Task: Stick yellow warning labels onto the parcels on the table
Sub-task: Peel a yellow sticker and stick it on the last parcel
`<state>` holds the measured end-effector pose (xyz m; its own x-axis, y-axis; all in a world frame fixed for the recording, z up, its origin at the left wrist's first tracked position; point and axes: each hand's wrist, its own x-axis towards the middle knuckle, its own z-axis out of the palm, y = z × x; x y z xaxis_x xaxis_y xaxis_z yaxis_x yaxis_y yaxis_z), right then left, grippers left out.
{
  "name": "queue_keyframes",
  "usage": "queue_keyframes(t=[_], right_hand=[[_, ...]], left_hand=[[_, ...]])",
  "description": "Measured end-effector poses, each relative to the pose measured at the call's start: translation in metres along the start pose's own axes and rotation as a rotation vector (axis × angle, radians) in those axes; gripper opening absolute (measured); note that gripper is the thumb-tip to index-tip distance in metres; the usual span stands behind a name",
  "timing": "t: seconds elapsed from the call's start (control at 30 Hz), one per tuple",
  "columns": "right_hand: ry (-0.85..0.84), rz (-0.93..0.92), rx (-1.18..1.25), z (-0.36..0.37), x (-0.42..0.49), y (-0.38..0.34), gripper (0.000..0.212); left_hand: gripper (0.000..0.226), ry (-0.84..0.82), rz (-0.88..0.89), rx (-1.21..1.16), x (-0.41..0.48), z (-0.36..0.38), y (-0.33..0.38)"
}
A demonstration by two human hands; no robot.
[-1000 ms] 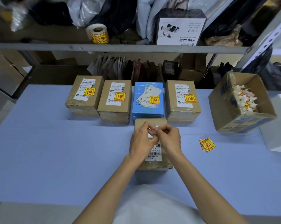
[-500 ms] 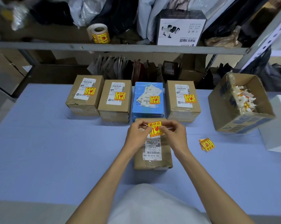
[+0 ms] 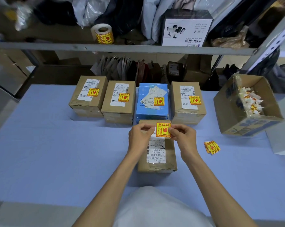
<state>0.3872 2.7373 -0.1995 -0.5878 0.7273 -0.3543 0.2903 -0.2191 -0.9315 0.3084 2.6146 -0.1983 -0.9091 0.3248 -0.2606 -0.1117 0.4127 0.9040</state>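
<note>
A yellow warning label [image 3: 163,129] is stretched between my hands over the far end of a brown parcel [image 3: 170,151] lying in front of me. My left hand [image 3: 141,136] pinches the label's left edge together with a white strip of backing. The label's right edge is pinched by my right hand [image 3: 182,136]. Behind stand a row of parcels, each bearing a yellow label: a brown one [image 3: 87,95], a second brown one [image 3: 118,100], a blue one [image 3: 152,102] and a third brown one [image 3: 187,100].
Loose yellow labels [image 3: 212,147] lie on the blue table [image 3: 56,153] to the right. An open carton [image 3: 246,105] with crumpled backing paper stands at the right, a white box [image 3: 284,128] beside it. A label roll [image 3: 103,34] sits on the shelf behind.
My hands have drawn apart and the yellow label has come into view between them, now spread flat over the parcel's far end.
</note>
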Motion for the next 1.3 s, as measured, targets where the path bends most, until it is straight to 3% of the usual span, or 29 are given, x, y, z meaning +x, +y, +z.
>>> queue_keyframes(t=[0.27, 0.6, 0.7, 0.87, 1.3], right_hand=[[-0.065, -0.004, -0.072, -0.007, -0.003, 0.003, 0.004], [-0.042, -0.010, -0.134, -0.015, -0.017, 0.018, 0.018], [0.004, -0.010, -0.196, -0.016, -0.020, 0.026, 0.015], [-0.064, -0.011, -0.212, -0.020, -0.025, 0.029, 0.011], [-0.101, 0.011, -0.261, -0.027, -0.019, 0.029, 0.018]], left_hand=[[0.006, -0.101, -0.040, -0.051, 0.002, 0.005, -0.006], [0.003, -0.175, -0.168, -0.022, -0.017, 0.013, -0.018], [0.003, -0.168, -0.181, -0.016, -0.023, 0.012, -0.022], [0.005, -0.159, -0.172, 0.031, -0.025, 0.009, -0.024], [0.002, -0.131, -0.198, 0.107, -0.028, 0.014, -0.017]])
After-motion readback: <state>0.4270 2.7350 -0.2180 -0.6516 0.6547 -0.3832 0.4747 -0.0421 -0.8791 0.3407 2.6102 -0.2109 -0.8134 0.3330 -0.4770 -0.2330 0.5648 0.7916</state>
